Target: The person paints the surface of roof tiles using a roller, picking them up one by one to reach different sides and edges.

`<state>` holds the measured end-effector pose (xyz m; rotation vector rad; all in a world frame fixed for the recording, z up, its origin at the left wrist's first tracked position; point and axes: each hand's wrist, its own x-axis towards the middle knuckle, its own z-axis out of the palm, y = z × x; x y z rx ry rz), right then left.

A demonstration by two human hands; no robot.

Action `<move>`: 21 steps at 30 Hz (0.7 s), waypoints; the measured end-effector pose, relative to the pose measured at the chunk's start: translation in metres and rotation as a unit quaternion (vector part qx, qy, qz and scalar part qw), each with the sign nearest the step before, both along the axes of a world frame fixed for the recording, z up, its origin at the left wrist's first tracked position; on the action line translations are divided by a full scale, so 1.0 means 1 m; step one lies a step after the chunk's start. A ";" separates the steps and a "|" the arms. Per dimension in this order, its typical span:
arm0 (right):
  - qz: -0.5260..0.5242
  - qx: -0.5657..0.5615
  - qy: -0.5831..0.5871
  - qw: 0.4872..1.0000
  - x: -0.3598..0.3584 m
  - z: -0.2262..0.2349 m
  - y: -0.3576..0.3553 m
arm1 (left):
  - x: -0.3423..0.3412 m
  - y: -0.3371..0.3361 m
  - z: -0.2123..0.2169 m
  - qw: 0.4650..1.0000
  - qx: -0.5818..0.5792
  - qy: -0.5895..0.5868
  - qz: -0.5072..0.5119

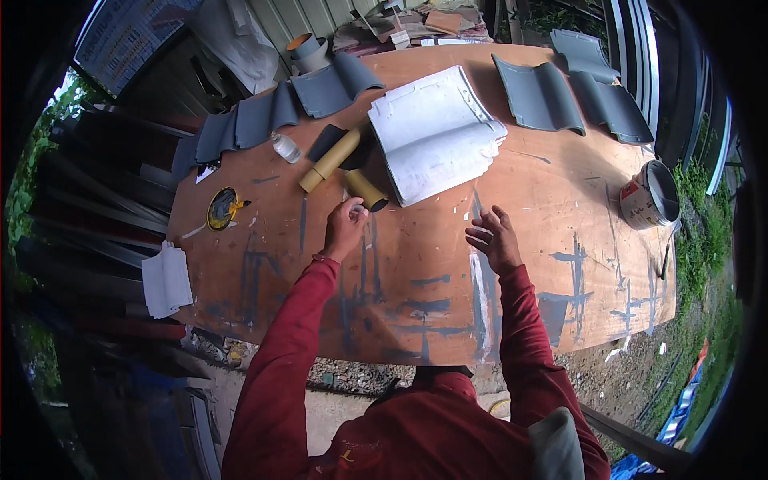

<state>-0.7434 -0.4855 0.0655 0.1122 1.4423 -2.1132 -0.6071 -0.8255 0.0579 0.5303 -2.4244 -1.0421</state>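
Note:
My left hand [344, 230] is over the middle of the wooden table, its fingers curled together. Something small and pale may be in them, but I cannot make it out. Just beyond that hand lies a short yellow-brown tube [366, 191] with a dark open end. A longer yellow-brown tube [330, 162] rests beside it, partly on a black piece [327, 142]. To the right, my right hand [498, 242] hovers above the table with its fingers apart, holding nothing. Nearest to both hands, on the far side, sits a stack of white curved roof tiles [436, 136].
Grey roof tiles [538, 94] lie at the far right, with more grey tiles [334, 84] along the far left edge. A clear bottle [286, 147], a yellow-rimmed lid with dark paint [223, 208] and a paint bucket [645, 198] stand on the paint-streaked table [384, 280].

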 end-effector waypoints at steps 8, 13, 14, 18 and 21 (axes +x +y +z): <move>-0.034 -0.046 -0.082 0.995 -0.088 -0.009 -0.110 | -0.286 -0.087 0.036 0.974 -0.226 0.027 0.006; -0.056 -0.032 -0.071 0.995 -0.097 0.016 -0.124 | -0.387 -0.099 0.045 0.964 -0.242 -0.100 -0.051; -0.069 -0.036 -0.075 0.994 -0.100 0.013 -0.123 | -0.400 -0.093 0.043 0.966 -0.211 -0.131 -0.074; -0.106 0.028 -0.037 0.993 -0.120 -0.011 -0.134 | -0.406 -0.103 0.053 0.958 -0.263 -0.085 -0.080; -0.128 -0.015 0.000 0.992 -0.111 -0.023 -0.142 | -0.359 -0.115 0.069 0.968 -0.233 -0.027 -0.090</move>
